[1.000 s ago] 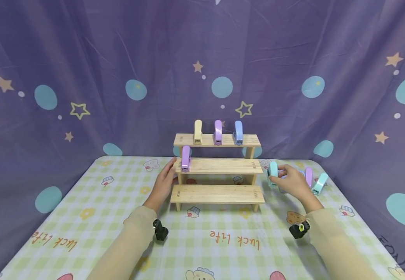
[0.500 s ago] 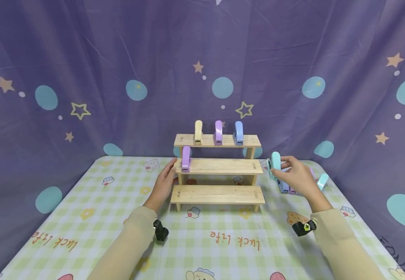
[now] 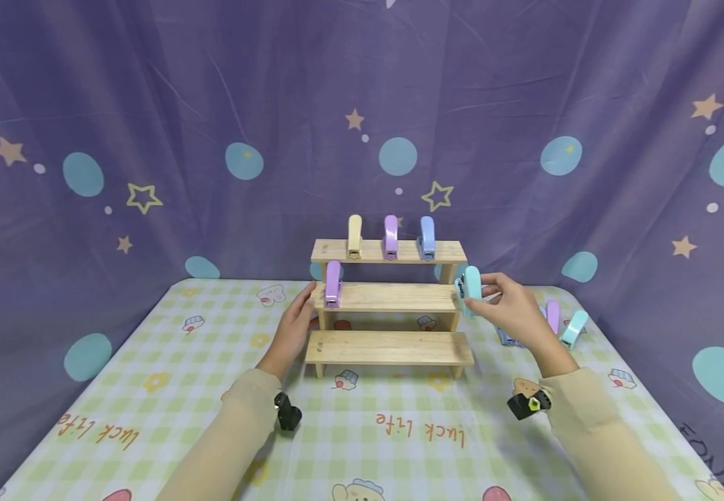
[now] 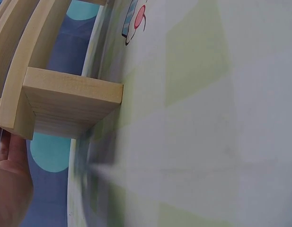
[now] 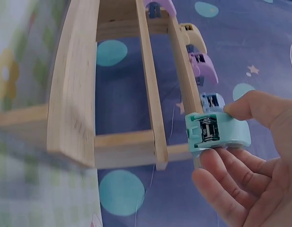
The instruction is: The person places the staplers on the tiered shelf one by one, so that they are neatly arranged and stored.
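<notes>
My right hand (image 3: 508, 312) pinches a mint-green stapler (image 3: 473, 284) between thumb and fingers, in front of the right end of the middle tier. In the right wrist view, that stapler (image 5: 233, 130) shows its metal spring part. A three-tier wooden shelf (image 3: 393, 298) stands on the table. At its left end, my left hand (image 3: 289, 334) touches the side with fairly straight fingers, their tips partly hidden in the left wrist view. One purple stapler (image 3: 333, 284) stands at the left of the middle tier. Yellow (image 3: 354, 236), purple (image 3: 390, 236) and blue (image 3: 427, 238) staplers stand along the top tier.
Right of the shelf, partly behind my right hand, are more staplers: a purple one (image 3: 552, 315), a mint one (image 3: 574, 329) and a blue one (image 3: 504, 337). A checked cloth (image 3: 211, 390) covers the table. A purple curtain (image 3: 286, 83) hangs behind.
My right hand has lifted the mint-green stapler from beside the other staplers and carried it left to the middle tier's right end. The left hand stays at the shelf.
</notes>
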Motion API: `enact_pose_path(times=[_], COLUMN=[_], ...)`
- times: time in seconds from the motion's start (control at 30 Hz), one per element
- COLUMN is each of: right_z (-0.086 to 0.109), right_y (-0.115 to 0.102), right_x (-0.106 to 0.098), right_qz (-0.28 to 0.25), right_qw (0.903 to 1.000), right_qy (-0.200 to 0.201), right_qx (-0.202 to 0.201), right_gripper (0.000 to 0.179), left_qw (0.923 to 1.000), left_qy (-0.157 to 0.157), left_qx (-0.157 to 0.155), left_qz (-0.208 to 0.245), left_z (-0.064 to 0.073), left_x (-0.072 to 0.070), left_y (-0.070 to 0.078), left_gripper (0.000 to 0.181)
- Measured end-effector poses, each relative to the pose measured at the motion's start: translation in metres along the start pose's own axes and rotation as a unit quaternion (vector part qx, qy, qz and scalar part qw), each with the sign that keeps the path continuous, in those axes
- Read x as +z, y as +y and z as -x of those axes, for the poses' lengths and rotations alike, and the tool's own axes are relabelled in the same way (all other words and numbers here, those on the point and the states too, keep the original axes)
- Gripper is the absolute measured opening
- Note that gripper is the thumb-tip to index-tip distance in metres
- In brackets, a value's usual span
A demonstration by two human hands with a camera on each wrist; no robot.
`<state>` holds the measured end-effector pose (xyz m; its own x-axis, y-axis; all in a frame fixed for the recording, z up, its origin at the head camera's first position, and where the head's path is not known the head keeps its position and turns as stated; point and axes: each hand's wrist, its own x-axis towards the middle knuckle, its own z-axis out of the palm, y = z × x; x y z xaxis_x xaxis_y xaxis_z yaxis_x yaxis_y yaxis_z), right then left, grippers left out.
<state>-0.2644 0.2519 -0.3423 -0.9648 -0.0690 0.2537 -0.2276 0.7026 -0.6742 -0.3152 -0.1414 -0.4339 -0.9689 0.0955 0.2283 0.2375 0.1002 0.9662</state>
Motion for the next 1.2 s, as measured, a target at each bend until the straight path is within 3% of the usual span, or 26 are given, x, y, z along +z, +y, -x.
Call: enact_pose_path(times=[0.33,0.6,0.7,0.87,1.2], right_z=[-0.013,-0.023,-0.026,-0.031,-0.039], right_y=[-0.021,-0.037,-0.044,-0.056,-0.074], right_x=[0.023,0.048,0.056,0.07,0.093], right_qz=[-0.018,-0.04,-0.052,-0.077,-0.097], right_qw=[0.9996,0.9983,0.9973,0.9948,0.9938], right_qy=[-0.021,-0.035,-0.04,-0.046,-0.045], right_qx=[-0.009,-0.025,-0.034,-0.047,-0.029], right_gripper=[0.063,0.06,0.059,0.056,0.055], left_qw=[0.9998,0.9999,1.0,1.0,0.9999], left_qy=[0.01,-0.005,0.006,0.008,0.0], left_qx=[-0.002,-0.01,-0.003,-0.004,0.0], left_qz=[0.018,0.011,0.0,0.002,0.016], left_z=[0.0,0.004,0.0,0.0,0.001], left_x=[0.001,0.0,0.0,0.0,-0.001], left_y=[0.001,0.01,0.001,0.001,0.0], left_gripper=[0.049,0.051,0.05,0.049,0.051])
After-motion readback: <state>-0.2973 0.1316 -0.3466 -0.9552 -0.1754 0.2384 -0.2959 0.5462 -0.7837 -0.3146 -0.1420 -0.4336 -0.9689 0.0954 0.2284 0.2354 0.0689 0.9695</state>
